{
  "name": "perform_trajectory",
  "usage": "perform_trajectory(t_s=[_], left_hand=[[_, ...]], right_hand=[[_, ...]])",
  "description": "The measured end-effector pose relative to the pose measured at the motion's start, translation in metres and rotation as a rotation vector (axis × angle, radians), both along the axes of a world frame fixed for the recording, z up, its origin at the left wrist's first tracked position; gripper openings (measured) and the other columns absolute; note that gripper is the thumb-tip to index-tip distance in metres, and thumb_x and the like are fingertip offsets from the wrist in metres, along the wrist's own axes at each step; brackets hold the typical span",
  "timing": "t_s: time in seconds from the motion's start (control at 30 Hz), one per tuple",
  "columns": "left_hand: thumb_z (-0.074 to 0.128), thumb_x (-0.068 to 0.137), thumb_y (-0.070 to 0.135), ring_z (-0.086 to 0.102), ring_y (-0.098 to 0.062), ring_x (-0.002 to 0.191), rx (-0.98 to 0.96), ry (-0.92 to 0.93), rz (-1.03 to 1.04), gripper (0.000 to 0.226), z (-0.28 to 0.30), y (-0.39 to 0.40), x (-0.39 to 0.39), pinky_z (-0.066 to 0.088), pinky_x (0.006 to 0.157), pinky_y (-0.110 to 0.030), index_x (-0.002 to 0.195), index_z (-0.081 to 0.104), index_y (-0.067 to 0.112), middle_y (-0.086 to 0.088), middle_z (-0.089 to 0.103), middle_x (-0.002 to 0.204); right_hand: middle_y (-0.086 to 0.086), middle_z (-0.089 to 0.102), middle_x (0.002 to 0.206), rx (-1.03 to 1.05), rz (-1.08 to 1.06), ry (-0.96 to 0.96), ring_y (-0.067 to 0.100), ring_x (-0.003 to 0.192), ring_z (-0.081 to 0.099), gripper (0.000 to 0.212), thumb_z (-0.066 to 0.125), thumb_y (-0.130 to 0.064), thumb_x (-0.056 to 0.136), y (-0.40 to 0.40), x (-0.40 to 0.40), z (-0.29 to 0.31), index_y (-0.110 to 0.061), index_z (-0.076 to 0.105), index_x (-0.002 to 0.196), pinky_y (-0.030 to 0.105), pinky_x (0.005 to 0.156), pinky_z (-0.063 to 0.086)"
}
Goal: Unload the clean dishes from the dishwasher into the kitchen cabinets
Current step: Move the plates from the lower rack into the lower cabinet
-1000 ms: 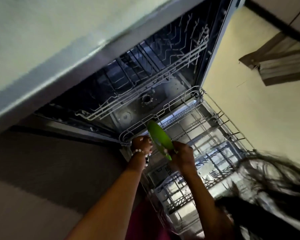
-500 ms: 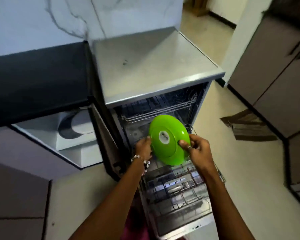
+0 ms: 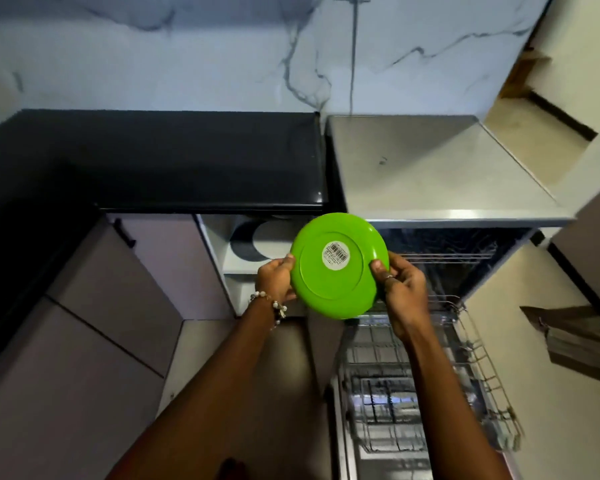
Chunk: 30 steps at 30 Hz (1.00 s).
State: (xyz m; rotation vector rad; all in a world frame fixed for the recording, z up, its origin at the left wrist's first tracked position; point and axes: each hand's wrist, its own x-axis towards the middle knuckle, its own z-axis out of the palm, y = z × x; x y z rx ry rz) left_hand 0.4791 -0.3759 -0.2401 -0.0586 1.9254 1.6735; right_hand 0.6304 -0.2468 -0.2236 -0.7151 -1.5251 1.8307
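Observation:
I hold a bright green plate (image 3: 333, 271) by its rim with both hands, its underside with a white barcode sticker facing me. My left hand (image 3: 274, 280) grips the left edge and my right hand (image 3: 400, 289) grips the right edge. The plate hangs in front of the open cabinet (image 3: 236, 268) and the open dishwasher (image 3: 465, 258). The pulled-out lower rack (image 3: 478, 355) lies below my right arm. Inside the cabinet stands a dark plate (image 3: 243, 242) with a white plate behind it.
A black countertop (image 3: 187, 157) runs on the left, beside the grey dishwasher top (image 3: 430, 168). Closed lilac cabinet doors (image 3: 111, 299) stand at lower left. A striped cloth (image 3: 575, 337) lies on the floor at right. A marble wall rises behind.
I have lifted the green plate out of the lower rack and raised it to cabinet height, turning its underside to me. My view has swung up from the dishwasher's inside.

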Motion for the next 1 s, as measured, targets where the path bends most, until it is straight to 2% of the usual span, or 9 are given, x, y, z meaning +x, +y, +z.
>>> perform_trajectory(t_s=[0.13,0.27,0.4,0.47,0.53,0.73,0.83,0.93,1.0], left_hand=[[0.057,0.090,0.037,0.064,-0.030,0.080,-0.064,-0.012,0.019,0.024,-0.031,-0.059,-0.063,0.058,0.073,-0.047,0.081,0.067,0.016,-0.014,0.065,0.087],[0.055,0.094,0.023,0.054,-0.021,0.059,-0.048,-0.133,0.044,0.015,-0.063,-0.100,-0.116,0.048,0.040,-0.022,0.087,0.063,0.013,-0.012,0.059,0.080],[0.057,0.093,0.019,0.057,-0.021,0.078,-0.151,-0.113,-0.009,0.028,-0.108,-0.126,-0.159,0.051,0.068,-0.033,0.112,0.064,-0.002,-0.012,0.062,0.095],[0.058,0.092,0.014,0.054,-0.020,0.086,-0.190,-0.101,-0.046,0.030,-0.131,-0.131,-0.175,0.053,0.071,-0.023,0.118,0.062,-0.002,-0.017,0.065,0.104],[0.058,0.091,0.007,0.054,-0.019,0.084,-0.221,-0.088,-0.112,0.029,-0.152,-0.132,-0.183,0.046,0.057,-0.010,0.118,0.062,-0.004,-0.016,0.066,0.101],[0.063,0.082,-0.011,0.060,-0.012,0.073,-0.264,-0.163,-0.199,0.040,-0.238,-0.116,-0.210,0.047,0.053,-0.010,0.121,0.058,-0.003,-0.008,0.060,0.101],[0.067,0.081,-0.007,0.065,-0.014,0.070,-0.252,-0.293,-0.148,0.038,-0.311,-0.099,-0.230,0.054,0.060,-0.026,0.118,0.058,-0.006,-0.010,0.064,0.098],[0.073,0.077,0.001,0.064,-0.028,0.092,-0.291,-0.298,-0.112,0.038,-0.391,-0.080,-0.255,0.056,0.079,-0.047,0.114,0.063,0.002,-0.016,0.066,0.106],[0.076,0.075,0.004,0.064,-0.029,0.088,-0.288,-0.255,-0.094,0.040,-0.449,-0.061,-0.277,0.056,0.075,-0.047,0.113,0.064,0.002,-0.018,0.066,0.102]], right_hand=[[-0.004,0.076,0.084,-0.020,0.075,-0.082,0.008,0.077,0.068,0.020,0.054,0.001,0.092,-0.049,-0.065,-0.033,0.000,0.062,0.110,0.023,0.073,0.057],[-0.011,0.070,0.064,-0.034,0.086,-0.190,-0.004,0.057,0.058,0.020,0.055,0.000,0.091,-0.086,-0.118,-0.075,0.011,0.061,0.108,0.011,0.054,0.047],[-0.015,0.070,0.061,-0.126,0.055,-0.286,-0.006,0.052,0.059,0.018,0.054,0.000,0.093,-0.113,-0.157,-0.117,0.006,0.062,0.108,0.011,0.046,0.044],[-0.014,0.070,0.060,-0.176,0.041,-0.331,-0.005,0.050,0.058,0.019,0.053,-0.002,0.094,-0.120,-0.172,-0.138,0.003,0.062,0.109,0.013,0.041,0.043],[-0.008,0.070,0.062,-0.213,0.026,-0.392,-0.002,0.048,0.057,0.020,0.052,-0.006,0.095,-0.123,-0.182,-0.158,0.003,0.062,0.109,0.016,0.038,0.043],[0.012,0.070,0.091,-0.279,0.062,-0.527,0.024,0.072,0.064,0.025,0.055,-0.021,0.096,-0.104,-0.210,-0.243,-0.009,0.063,0.116,0.027,0.047,0.050],[0.015,0.070,0.102,-0.340,0.107,-0.553,0.028,0.080,0.067,0.024,0.061,-0.019,0.092,-0.081,-0.234,-0.305,-0.015,0.062,0.115,0.029,0.051,0.052],[0.012,0.069,0.104,-0.365,0.174,-0.562,0.024,0.079,0.067,0.027,0.063,-0.011,0.090,-0.054,-0.264,-0.379,-0.019,0.060,0.116,0.029,0.051,0.053],[0.011,0.068,0.106,-0.375,0.198,-0.549,0.024,0.082,0.067,0.031,0.062,-0.006,0.089,-0.033,-0.287,-0.438,-0.019,0.059,0.117,0.033,0.055,0.055]])
